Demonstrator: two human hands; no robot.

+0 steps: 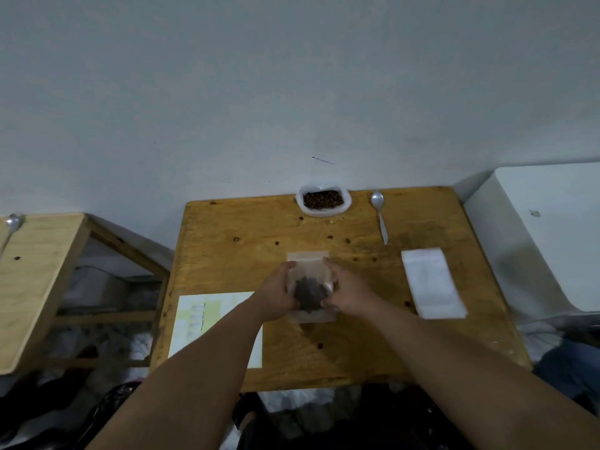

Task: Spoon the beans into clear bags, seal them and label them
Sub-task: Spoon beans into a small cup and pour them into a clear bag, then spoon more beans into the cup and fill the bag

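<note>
A clear bag (308, 263) sits near the middle of the wooden surface (357, 349), with a dark clump of beans (309, 295) in its lower half. The left hand (276, 295) grips the bag's left side and the right hand (350, 295) grips its right side, fingers curled round the edges. The picture is blurred here, so I cannot tell whether the top is sealed.

Beyond the clear bag, at the far edge against the wall, stands an open white bag (322, 213) holding more beans. Beyond it and to the right lies a spoon (380, 219), bowl toward the wall. Right of the clear bag, apart from it, lies a stack of empty bags (431, 284). Left of it, partly under the left forearm, lies a sheet of labels (207, 323).
</note>
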